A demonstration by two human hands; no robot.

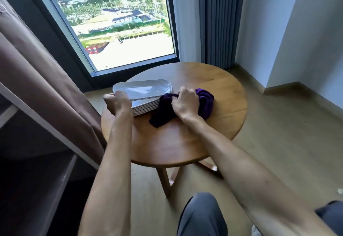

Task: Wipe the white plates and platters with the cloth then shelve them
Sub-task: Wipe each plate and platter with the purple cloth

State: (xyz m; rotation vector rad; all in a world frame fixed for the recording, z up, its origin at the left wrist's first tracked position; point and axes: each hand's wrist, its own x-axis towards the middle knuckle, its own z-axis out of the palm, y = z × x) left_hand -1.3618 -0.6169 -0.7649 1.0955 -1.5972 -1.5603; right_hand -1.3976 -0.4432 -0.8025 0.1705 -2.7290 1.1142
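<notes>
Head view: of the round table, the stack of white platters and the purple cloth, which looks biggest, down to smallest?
1. Round table
2. Stack of white platters
3. Purple cloth, though it is bunched and partly hidden under a hand, so close to the platters.

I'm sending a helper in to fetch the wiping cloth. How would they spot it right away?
Find the round wooden table below the window. A stack of white platters sits on its left side; the cloth lies crumpled right beside it, under the right hand. It is the only dark purple, soft thing there.
</notes>
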